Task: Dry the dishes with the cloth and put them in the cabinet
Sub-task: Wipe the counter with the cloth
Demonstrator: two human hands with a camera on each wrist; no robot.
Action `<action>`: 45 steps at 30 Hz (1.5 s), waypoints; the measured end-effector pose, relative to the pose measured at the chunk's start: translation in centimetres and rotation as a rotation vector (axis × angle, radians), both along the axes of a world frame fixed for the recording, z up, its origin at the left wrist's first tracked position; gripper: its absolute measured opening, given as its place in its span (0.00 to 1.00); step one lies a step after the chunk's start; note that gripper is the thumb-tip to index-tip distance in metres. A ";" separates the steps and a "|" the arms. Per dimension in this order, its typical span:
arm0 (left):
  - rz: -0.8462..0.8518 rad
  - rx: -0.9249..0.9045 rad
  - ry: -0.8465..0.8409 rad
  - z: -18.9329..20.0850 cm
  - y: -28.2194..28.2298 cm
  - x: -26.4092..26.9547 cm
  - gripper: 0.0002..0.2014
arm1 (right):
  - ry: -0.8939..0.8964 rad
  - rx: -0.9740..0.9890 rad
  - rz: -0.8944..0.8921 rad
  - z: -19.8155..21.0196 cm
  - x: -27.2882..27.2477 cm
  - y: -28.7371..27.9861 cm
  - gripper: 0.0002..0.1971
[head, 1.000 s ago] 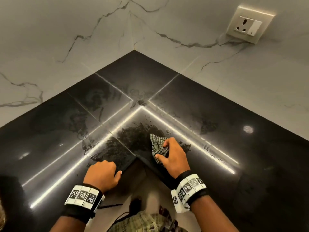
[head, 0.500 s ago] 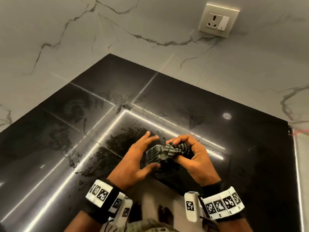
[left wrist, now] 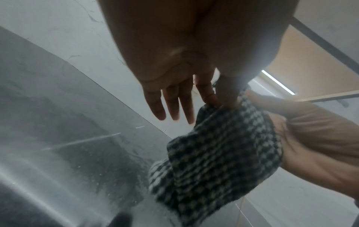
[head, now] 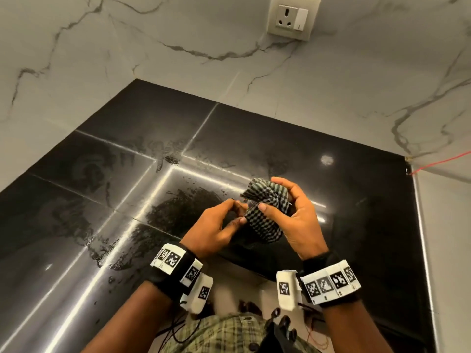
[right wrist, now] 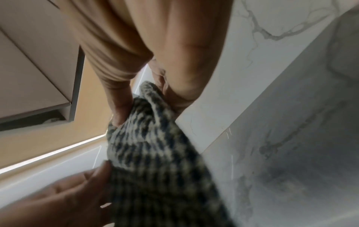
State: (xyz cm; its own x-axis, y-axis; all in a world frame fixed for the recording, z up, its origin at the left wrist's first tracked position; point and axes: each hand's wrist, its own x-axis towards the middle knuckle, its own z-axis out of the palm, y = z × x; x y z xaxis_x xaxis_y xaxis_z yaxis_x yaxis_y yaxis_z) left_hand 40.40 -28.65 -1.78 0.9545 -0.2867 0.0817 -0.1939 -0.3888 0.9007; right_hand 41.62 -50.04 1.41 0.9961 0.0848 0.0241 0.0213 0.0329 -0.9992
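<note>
A small green-and-black checked cloth [head: 265, 215] is bunched up in the air just above the black countertop [head: 127, 200]. My right hand [head: 270, 193] grips its right side, thumb in front and fingers curled over the top. My left hand [head: 240, 212] pinches the cloth's left edge between thumb and index finger. In the left wrist view the cloth [left wrist: 223, 153] hangs from that pinch while the other fingers [left wrist: 172, 107] stay straight. In the right wrist view the cloth [right wrist: 155, 153] is clamped between thumb and fingers. No dish is in view.
Water smears [head: 178, 205] cover the middle of the counter corner. Marble walls [head: 178, 34] stand behind, with a socket [head: 293, 19] on them. A red wire [head: 438, 163] runs along the right wall. Upper cabinets [right wrist: 35, 76] hang overhead. The counter's front edge [head: 254, 268] lies below my wrists.
A second ago my right hand pressed the cloth on the wet counter and my left hand rested at the edge. Both hands have since lifted the cloth and bunched it.
</note>
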 end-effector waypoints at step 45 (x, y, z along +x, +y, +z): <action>-0.029 -0.153 0.919 0.3 0.2 -2.5 0.53 | 0.460 0.301 0.139 1.7 -1.6 0.4 0.18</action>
State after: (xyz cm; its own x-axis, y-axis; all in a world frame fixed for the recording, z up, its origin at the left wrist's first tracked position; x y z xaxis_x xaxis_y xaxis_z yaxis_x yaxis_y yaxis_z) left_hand 37.87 -28.44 -1.49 0.6558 -0.3604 -0.6633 0.6126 -0.2593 0.7466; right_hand 39.99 -49.68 3.13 0.8899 0.2719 -0.3663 -0.4386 0.2890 -0.8510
